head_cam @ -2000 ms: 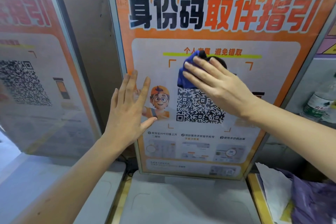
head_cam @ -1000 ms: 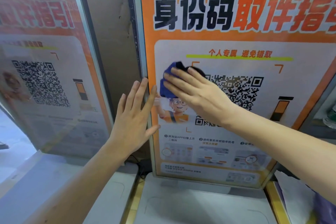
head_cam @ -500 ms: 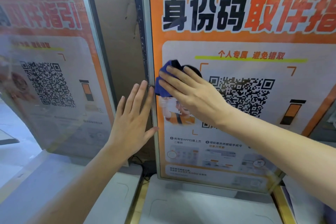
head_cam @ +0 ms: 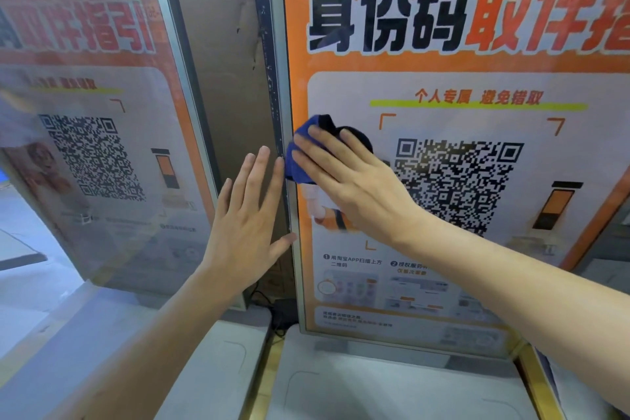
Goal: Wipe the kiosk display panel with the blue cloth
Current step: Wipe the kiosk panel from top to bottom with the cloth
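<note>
Closest in, the pale desk (head_cam: 375, 392) runs under everything. Above it the left hand (head_cam: 245, 232) is flat, fingers (head_cam: 254, 177) straight and slightly apart, index and thumb tips against the metal frame (head_cam: 293, 249) of the kiosk display panel (head_cam: 477, 61). The right hand (head_cam: 354, 187) presses the blue cloth (head_cam: 298, 160) flat on the panel's left edge, fingers stretched over it, just left of the QR code (head_cam: 456, 181). A second orange panel (head_cam: 95, 112) stands off to the left.

Blue cloth (head_cam: 300, 150) mostly under fingers (head_cam: 318, 155)
</note>
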`<state>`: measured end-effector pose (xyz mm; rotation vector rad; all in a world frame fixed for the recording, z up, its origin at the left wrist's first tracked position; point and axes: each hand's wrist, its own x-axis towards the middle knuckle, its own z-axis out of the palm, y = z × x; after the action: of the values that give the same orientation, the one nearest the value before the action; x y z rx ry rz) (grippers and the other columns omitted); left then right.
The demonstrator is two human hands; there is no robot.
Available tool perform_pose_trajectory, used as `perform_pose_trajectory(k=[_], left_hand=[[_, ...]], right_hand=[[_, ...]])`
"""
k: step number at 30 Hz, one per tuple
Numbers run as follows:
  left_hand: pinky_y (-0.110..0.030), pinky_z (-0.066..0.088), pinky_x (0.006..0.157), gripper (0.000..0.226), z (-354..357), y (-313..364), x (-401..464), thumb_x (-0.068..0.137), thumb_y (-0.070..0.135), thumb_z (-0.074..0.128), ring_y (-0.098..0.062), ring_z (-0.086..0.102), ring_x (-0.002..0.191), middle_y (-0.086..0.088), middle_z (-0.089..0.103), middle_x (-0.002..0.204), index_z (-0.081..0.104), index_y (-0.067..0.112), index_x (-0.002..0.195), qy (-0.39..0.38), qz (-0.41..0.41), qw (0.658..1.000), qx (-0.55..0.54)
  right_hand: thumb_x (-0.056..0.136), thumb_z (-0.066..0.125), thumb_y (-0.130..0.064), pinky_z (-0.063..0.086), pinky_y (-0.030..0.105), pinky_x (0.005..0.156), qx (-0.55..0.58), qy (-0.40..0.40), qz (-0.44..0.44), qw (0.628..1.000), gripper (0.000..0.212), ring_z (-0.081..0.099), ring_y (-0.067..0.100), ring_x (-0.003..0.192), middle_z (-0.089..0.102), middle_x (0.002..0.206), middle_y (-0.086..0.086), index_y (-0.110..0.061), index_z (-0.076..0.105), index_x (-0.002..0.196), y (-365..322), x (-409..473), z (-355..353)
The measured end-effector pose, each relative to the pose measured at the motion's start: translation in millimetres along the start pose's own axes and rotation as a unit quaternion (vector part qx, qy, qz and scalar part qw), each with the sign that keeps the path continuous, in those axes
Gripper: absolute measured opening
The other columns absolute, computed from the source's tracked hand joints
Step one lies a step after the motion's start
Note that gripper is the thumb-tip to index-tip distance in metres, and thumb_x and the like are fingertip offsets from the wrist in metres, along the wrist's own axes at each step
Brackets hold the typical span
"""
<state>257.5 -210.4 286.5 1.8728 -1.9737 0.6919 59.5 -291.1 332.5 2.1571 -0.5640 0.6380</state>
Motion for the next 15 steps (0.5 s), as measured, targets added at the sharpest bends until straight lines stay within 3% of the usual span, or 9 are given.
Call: perform_pose_trajectory(k=[4,7,11,15], left_hand=[[-0.056,0.021,0.12,0.119,0,1,-1,0.076,0.057,0.075,-0.032,-0.001,0.153,-0.013,-0.006,0.166,0.002,0.012,0.159,-0.005,0.003,1.0,-0.001],[-0.054,0.021,0.12,0.124,2,4,-3,0.071,0.053,0.081,-0.033,0.001,0.152,-0.014,-0.004,0.166,0.002,0.013,0.159,-0.018,0.004,1.0,0.017],[-0.055,0.02,0.12,0.125,3,7,-4,0.072,0.049,0.082,-0.031,-0.004,0.153,-0.013,-0.01,0.165,-0.001,0.011,0.158,-0.019,0.004,1.0,0.015],[-0.056,0.022,0.12,0.121,6,12,-3,0.073,0.047,0.081,-0.031,-0.002,0.153,-0.013,-0.007,0.166,0.002,0.012,0.159,0.005,0.002,1.0,-0.006]], right_hand=[[0.098,0.041,-0.014,0.017,0.045,0.122,0.013,-0.066,-0.092,0.994,0.055,0.025,0.029,0.149,0.033,0.159,0.012,-0.006,0.036,0.152,-17,-21,12],[0.097,0.031,-0.012,0.017,0.042,0.123,-0.001,-0.13,-0.167,0.977,0.056,0.024,0.026,0.15,0.034,0.159,0.01,-0.006,0.035,0.152,-30,-46,19],[0.102,0.036,-0.013,0.022,0.043,0.122,-0.017,-0.076,-0.095,0.992,0.05,0.029,0.027,0.148,0.035,0.158,0.011,-0.007,0.039,0.151,-19,-44,14],[0.109,0.01,-0.02,0.027,0.046,0.119,0.033,0.002,0.013,0.999,0.054,0.036,0.031,0.144,0.041,0.154,0.014,-0.004,0.046,0.146,2,-24,-2]])
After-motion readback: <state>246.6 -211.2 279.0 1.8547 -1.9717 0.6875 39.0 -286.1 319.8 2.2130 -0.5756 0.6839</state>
